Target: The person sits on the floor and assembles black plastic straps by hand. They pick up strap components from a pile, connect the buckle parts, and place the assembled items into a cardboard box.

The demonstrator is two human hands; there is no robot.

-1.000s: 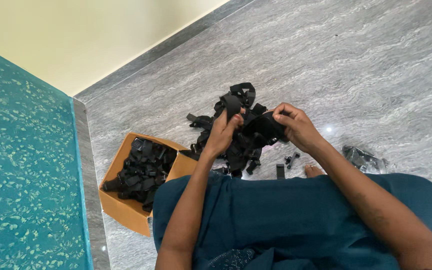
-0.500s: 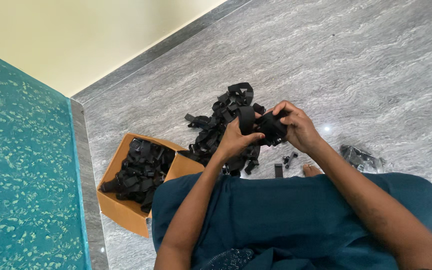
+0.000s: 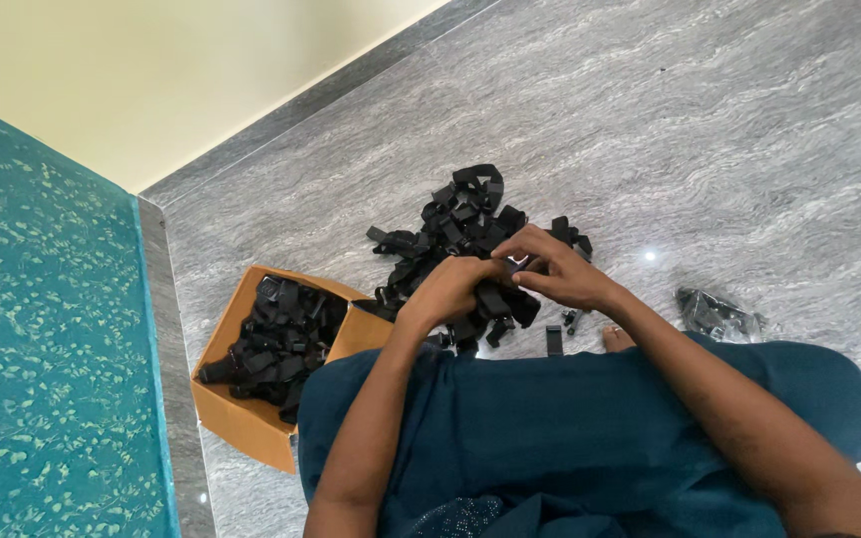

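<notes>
Two hands work a black strap over a heap of straps on a grey marble floor.

The grey marble floor (image 3: 729, 130) spreads wide; a teal patterned surface (image 3: 42, 349) lies along the left. An open cardboard box (image 3: 241, 423) holds black straps. Beside it sits the pile of black straps (image 3: 455, 224), just beyond the teal-clothed lap (image 3: 570, 438). Left hand (image 3: 447, 291) and right hand (image 3: 553, 271) meet above the pile's near edge, both pinching one black strap (image 3: 498, 299). A small clear bag (image 3: 715, 314) rests at right.
</notes>
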